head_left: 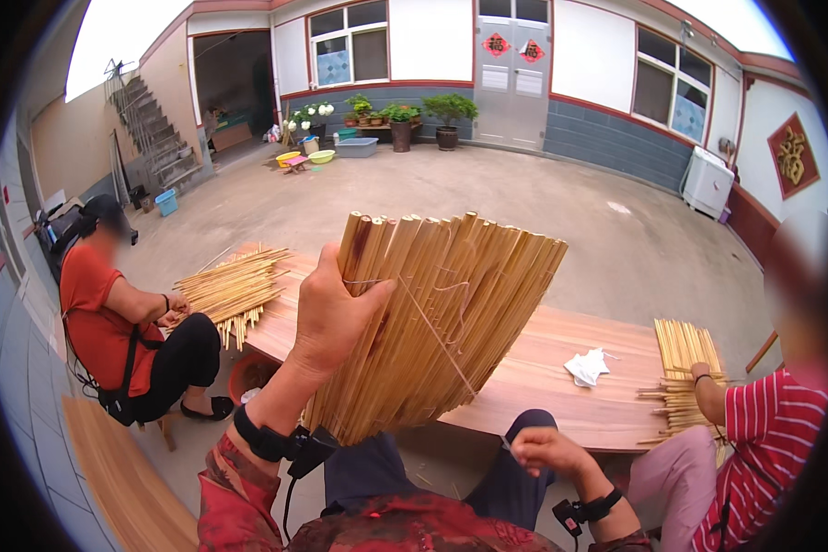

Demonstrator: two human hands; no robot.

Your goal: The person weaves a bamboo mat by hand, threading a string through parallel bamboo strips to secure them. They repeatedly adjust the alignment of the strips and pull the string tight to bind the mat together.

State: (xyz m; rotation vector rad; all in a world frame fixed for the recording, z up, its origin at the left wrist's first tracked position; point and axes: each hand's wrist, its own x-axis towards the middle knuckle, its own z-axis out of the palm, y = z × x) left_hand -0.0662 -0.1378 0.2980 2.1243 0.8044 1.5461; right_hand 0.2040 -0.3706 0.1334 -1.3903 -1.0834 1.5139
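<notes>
In a walled courtyard, a person is gripping a woven mat of straw stalks (437, 322) in the left hand (331, 313), fingers wrapped over its top left edge, and is holding it upright above the lap so the stitched face is turned toward the eyes. The right hand (545, 451) is resting low near the knee, closed with its fingertips pinched together, seemingly on a thin thread running up across the mat; the thread itself is too fine to follow with certainty.

The mat is hanging in front of the near edge of the long wooden surface (561, 368), clear of it, which is leaving room to turn the piece. A crumpled white cloth (587, 366) is lying toward the right part of the surface. At the far left end a heap of loose stalks (230, 285) is spilling over the edge beside a seated worker in a red top (97, 313); at the right end a second bundle (683, 368) is lying under the hand of another worker in a striped shirt (773, 432). Potted plants (405, 115) are lining the house wall beyond.
</notes>
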